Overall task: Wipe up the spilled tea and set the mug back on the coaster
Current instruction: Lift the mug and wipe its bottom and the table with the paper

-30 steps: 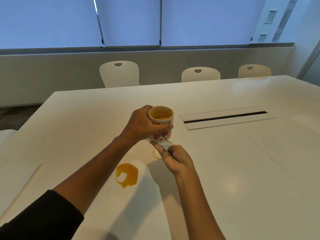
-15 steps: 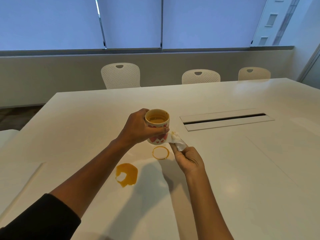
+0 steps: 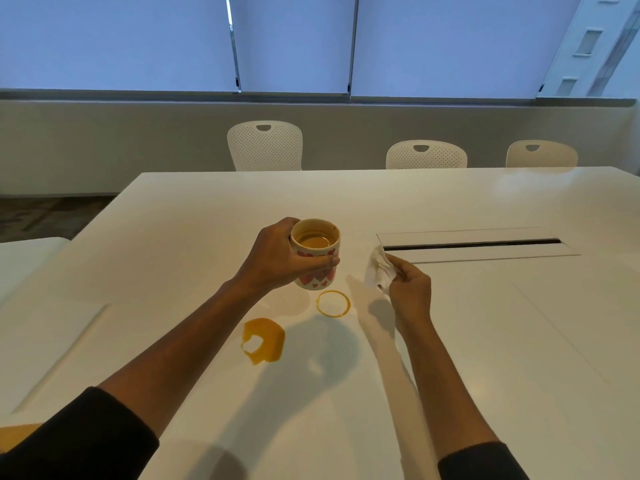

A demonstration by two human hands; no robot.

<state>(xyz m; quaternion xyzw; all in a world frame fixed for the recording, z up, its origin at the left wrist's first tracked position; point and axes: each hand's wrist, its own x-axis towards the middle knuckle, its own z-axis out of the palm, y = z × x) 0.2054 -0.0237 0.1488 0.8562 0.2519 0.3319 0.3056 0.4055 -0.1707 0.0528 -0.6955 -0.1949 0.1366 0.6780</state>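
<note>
My left hand [image 3: 277, 258] grips a white mug [image 3: 316, 258] with red hearts, half full of tea, held just above the white table [image 3: 485, 341]. To the mug's right, my right hand [image 3: 408, 285] pinches a crumpled white tissue [image 3: 378, 268], lifted off the table. A thin ring of tea [image 3: 333, 303] marks the table below the mug. An amber tea puddle [image 3: 264, 344] lies nearer me, to the left of the ring. No coaster shows in this view.
A cable slot with a flap [image 3: 474, 244] runs across the table to the right of my hands. Three white perforated chairs [image 3: 265, 145] stand along the far edge. An orange-brown object [image 3: 14, 438] peeks in at the lower left.
My right hand has drawn the tissue away from under the mug and out to the right. The tea ring on the table is uncovered. The mug stays held in about the same place.
</note>
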